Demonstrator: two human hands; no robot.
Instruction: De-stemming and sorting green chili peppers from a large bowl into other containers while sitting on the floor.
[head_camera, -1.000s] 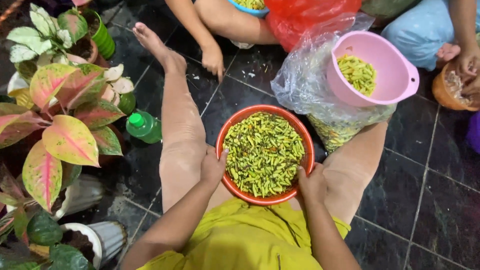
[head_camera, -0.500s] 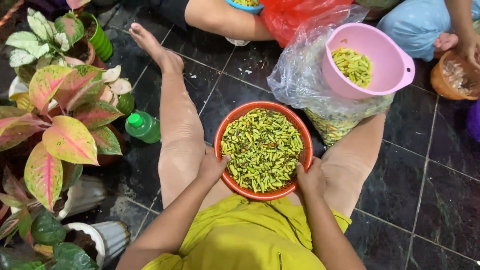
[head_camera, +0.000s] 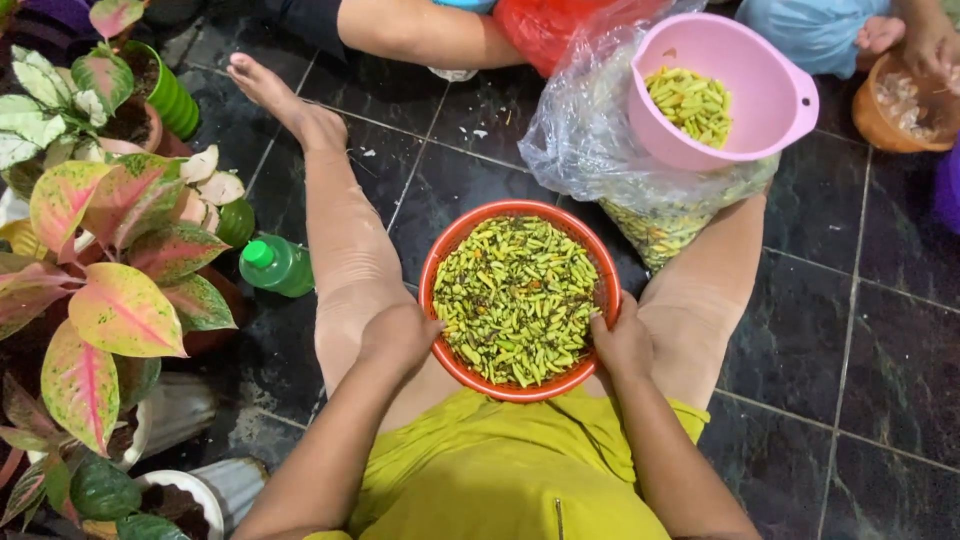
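Note:
An orange round bowl (head_camera: 447, 250) full of small green and yellow chillies (head_camera: 517, 298) rests between my legs on the dark tiled floor. My left hand (head_camera: 397, 336) grips its left rim and my right hand (head_camera: 620, 342) grips its right rim. I sit with both legs spread, in yellow clothing. Beyond the bowl, a pink plastic bowl (head_camera: 740, 110) holding a smaller heap of chillies sits on a clear plastic bag (head_camera: 585, 140) that holds more chillies.
Potted plants with pink-green leaves (head_camera: 110, 260) crowd the left side, next to a green bottle (head_camera: 275, 265). Another person's arm (head_camera: 420, 35) reaches in at the top, and a hand (head_camera: 925, 45) sits over a brown bowl (head_camera: 890, 105) at top right. A red bag (head_camera: 560, 25) lies behind.
The view has shifted slightly; the orange bowl sits a little higher in the frame. My hands keep their hold on its rim. The other person's arm at the top has moved.

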